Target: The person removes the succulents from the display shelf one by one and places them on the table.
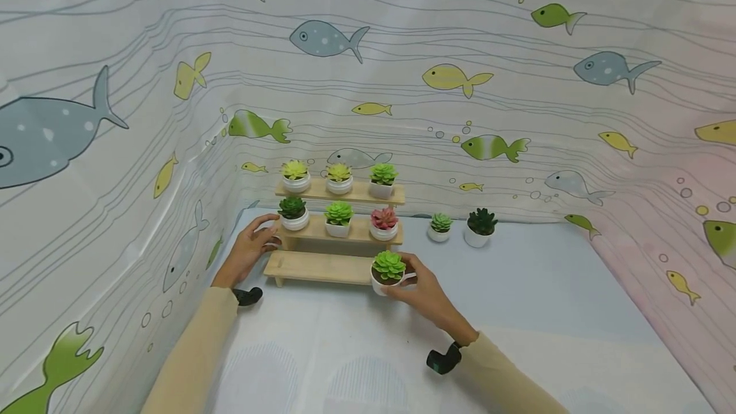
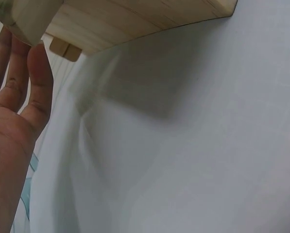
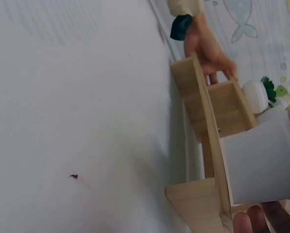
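Observation:
My right hand (image 1: pixel 422 289) grips a white cup-shaped pot (image 3: pixel 259 162) with a bright green artificial succulent (image 1: pixel 388 265) in it. The pot is upright at the right end of the lowest board of a three-step wooden plant stand (image 1: pixel 322 267), its base right at the wood in the right wrist view. With my left hand (image 1: pixel 248 251) I hold the left end of the middle board, fingertips (image 2: pixel 39 60) against the wood. Just beside those fingers, a dark green succulent in a round white pot (image 1: pixel 294 214) stands on that board.
On the middle board are also a green succulent (image 1: pixel 338 214) and a reddish one (image 1: pixel 384 221). Yellow succulents (image 1: pixel 295 174) and a green one (image 1: pixel 383 176) line the top board. Two potted succulents, one small (image 1: pixel 440 225) and one dark (image 1: pixel 480 225), stand right of the stand.

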The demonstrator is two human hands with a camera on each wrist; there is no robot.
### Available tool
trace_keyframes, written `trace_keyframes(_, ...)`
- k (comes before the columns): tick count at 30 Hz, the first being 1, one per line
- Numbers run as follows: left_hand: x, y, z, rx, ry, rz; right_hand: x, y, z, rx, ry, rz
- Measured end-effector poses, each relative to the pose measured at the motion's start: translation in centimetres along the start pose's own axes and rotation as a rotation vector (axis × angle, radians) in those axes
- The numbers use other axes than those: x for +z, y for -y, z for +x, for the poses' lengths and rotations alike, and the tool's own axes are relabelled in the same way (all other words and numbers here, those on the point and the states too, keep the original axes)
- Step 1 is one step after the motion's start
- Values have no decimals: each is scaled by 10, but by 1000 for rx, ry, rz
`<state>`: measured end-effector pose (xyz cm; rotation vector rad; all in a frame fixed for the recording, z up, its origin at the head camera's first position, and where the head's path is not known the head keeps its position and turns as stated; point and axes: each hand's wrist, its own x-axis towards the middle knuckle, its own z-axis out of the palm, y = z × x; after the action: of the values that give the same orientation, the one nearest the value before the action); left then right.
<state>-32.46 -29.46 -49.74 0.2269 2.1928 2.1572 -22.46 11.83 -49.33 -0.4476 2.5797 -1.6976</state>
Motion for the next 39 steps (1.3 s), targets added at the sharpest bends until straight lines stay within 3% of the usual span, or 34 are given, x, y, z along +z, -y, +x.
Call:
trace_keyframes(13,-9,23,9,53,6,53,-27,-15,-6,89,-71,-23)
trace_keyframes(21,-5,5,4,10,21,46,-45,-17,-9,105,-100,-13)
trace_keyframes(32,-4,6,4,-11,-7,22,-69,-37,-4,104,-161,-49)
trace_keyframes(39,-2,5,4,-3,-5,8,-86,-47,-4,153,-204,-60)
